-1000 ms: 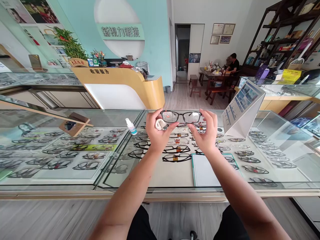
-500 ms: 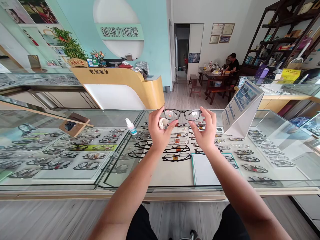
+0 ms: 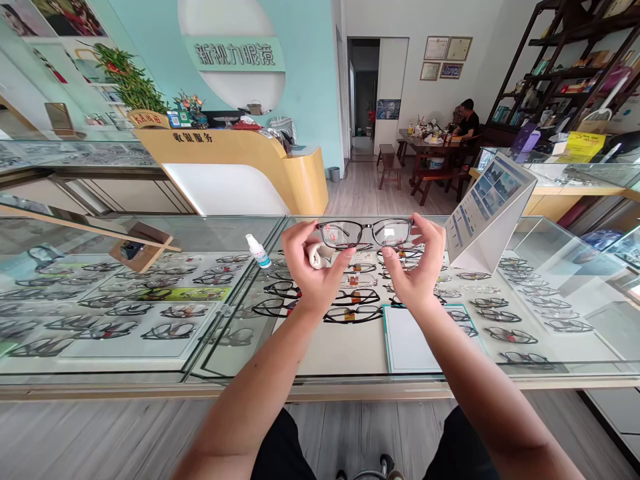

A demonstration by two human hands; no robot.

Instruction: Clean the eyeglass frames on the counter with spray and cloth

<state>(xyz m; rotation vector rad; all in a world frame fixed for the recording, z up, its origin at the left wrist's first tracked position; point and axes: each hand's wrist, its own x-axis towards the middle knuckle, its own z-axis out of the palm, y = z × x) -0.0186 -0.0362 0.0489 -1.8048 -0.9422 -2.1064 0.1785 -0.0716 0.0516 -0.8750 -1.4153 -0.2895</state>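
Observation:
A pair of black-framed eyeglasses (image 3: pixel 367 230) is held up level above the glass counter, lenses facing me. My left hand (image 3: pixel 315 267) grips its left side, fingers at the outer edge and thumb near the lower rim. A folded pale cloth (image 3: pixel 319 255) is tucked in that same hand. On the other side, my right hand (image 3: pixel 419 261) is closed on the right end of the frame, its thumb beneath the lens. Beyond my left hand, a small white spray bottle (image 3: pixel 258 251) with a blue label stands on the counter.
Under the glass countertop (image 3: pixel 310 363) lie rows of eyeglasses (image 3: pixel 353 314) and a white board with a teal edge (image 3: pixel 413 340). A tented display card (image 3: pixel 487 213) stands at right, a wooden stand (image 3: pixel 143 247) at left. Another person (image 3: pixel 469 123) sits at the far table.
Both hands have brought the eyeglasses closer to me, so they look larger. My hands are slightly wider apart, and the cloth shows more. The view has shifted slightly.

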